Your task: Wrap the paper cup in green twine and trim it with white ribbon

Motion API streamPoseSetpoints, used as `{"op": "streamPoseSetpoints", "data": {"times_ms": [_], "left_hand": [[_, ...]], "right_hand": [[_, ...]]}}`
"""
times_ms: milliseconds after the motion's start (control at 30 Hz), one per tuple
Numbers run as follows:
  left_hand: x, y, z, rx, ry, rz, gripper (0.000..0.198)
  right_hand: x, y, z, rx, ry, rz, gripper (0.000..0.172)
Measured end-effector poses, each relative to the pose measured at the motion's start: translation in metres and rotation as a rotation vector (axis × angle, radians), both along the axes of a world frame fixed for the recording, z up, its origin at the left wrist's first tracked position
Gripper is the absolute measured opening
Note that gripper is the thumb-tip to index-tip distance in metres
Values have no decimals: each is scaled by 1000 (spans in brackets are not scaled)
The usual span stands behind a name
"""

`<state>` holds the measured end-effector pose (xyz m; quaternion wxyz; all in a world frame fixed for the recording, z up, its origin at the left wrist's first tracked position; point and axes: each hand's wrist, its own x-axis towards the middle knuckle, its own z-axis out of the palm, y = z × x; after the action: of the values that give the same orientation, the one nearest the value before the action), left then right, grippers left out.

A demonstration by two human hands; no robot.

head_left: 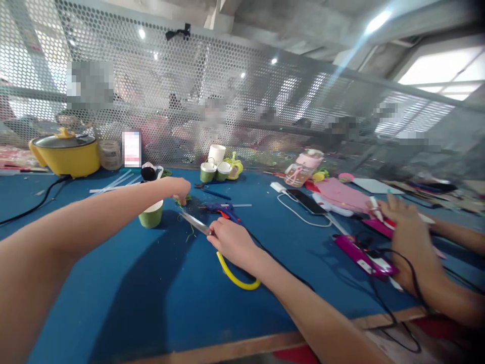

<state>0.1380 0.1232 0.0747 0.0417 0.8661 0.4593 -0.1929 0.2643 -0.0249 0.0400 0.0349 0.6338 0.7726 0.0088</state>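
My right hand [229, 238] is closed around a pair of scissors [196, 223]. The metal blades point up and left, and a yellow loop of the handle [242, 286] shows below my wrist. My left hand [182, 190] reaches across the table with its fingers pinched down on some green yarn [184, 199], partly hidden under them. The blade tips lie just below it, where a loose green strand hangs. Under my left forearm stands a green-sided cup [151, 217] with a pale rim, its top partly covered. A blue glue gun [223, 209] lies just beyond my right hand.
Small cups [208, 173] stand near the perforated metal screen [242, 111]. A yellow electric pot [70, 154] and a phone [131, 148] are at back left. At right lie a dark phone [308, 201], a purple power strip [359, 255] with cables, and another person's hand [396, 210].
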Motion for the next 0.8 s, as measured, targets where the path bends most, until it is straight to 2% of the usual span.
{"op": "streamPoseSetpoints", "data": {"times_ms": [100, 167, 233, 400, 433, 500, 567, 600, 700, 800], "left_hand": [[9, 14, -13, -87, 17, 21, 30], [10, 23, -15, -79, 15, 27, 30], [8, 34, -10, -13, 0, 30, 30], [-6, 63, 15, 191, -83, 37, 30], [-10, 66, 19, 202, -98, 36, 35], [-21, 68, 25, 210, -125, 49, 60], [-36, 63, 31, 208, -152, 70, 78], [-45, 58, 34, 201, -165, 78, 80], [-75, 32, 44, 102, -193, 85, 79], [-103, 3, 48, -63, -259, 141, 76]], "right_hand": [[3, -5, 2, -8, -10, -11, 14], [5, -6, 1, -11, -13, -20, 15], [8, -5, -1, -9, -14, -37, 17], [11, 3, -9, -12, -15, -96, 19], [12, 4, -11, -14, -15, -97, 18], [12, 5, -13, -15, -14, -91, 17], [13, 4, -14, -3, -17, -86, 17], [14, 4, -13, 10, -14, -86, 17], [10, 6, -8, 49, 87, -29, 19], [-9, 12, 1, 93, 311, 143, 28]]}}
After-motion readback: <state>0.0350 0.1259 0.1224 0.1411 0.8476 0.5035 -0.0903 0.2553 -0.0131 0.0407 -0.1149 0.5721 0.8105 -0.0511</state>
